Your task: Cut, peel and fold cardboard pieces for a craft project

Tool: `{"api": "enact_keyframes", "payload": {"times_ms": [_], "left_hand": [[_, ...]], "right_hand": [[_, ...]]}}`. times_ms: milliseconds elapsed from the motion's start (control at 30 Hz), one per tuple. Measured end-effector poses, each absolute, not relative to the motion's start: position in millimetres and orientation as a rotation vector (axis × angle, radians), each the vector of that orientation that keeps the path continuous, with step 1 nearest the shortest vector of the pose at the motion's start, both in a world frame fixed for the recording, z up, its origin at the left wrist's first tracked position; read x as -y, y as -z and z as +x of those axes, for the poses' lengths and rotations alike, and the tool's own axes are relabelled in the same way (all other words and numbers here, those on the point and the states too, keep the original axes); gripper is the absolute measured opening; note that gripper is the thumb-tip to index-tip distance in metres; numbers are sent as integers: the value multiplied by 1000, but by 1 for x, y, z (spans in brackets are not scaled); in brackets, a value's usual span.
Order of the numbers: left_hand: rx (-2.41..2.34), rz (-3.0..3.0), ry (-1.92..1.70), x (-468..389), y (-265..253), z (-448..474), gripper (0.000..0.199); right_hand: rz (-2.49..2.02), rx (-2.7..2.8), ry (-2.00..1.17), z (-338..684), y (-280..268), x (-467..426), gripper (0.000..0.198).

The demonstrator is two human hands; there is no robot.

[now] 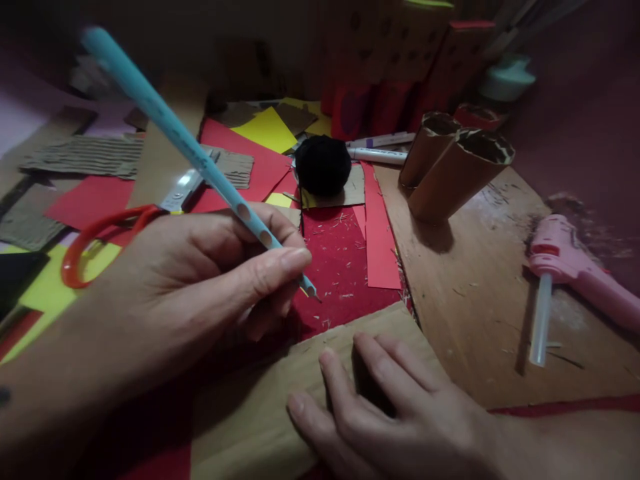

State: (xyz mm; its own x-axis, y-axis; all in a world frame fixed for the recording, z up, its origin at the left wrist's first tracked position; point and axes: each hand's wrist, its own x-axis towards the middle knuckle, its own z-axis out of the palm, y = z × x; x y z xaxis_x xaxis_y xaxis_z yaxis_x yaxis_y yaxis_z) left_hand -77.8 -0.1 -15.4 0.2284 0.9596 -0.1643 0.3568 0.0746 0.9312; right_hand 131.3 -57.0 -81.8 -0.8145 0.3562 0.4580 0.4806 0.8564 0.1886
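Observation:
My left hand [220, 267] is closed around a light blue pencil [190, 143] with dark oval dents along its barrel. The pencil leans up to the left, and its tip sits above the red surface, just off the far edge of a cardboard piece [240, 420]. On that brown cardboard my right hand [385, 400] lies with its fingers spread, pressing it down and holding nothing between them. Behind my left hand rest scissors [107, 233] with orange-red handles, their blades partly covered by the pencil.
Two joined cardboard tubes [455, 167] stand on a wooden board [480, 300]. A pink glue gun [575, 260] with a clear stick lies at the right. A black ball [323, 167], white markers [380, 156], red paper strips [381, 233] and corrugated cardboard scraps [90, 157] lie further back.

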Motion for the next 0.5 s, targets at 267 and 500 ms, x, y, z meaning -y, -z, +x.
{"api": "enact_keyframes", "payload": {"times_ms": [267,500], "left_hand": [[-1313,1264,-686,16,13,-106,18],[-1238,1171,-518,23,20,-108,21]], "right_hand": [[-572,2571,353,123,87,56,39],[-559,2655,388,123,84,59,50]]}}
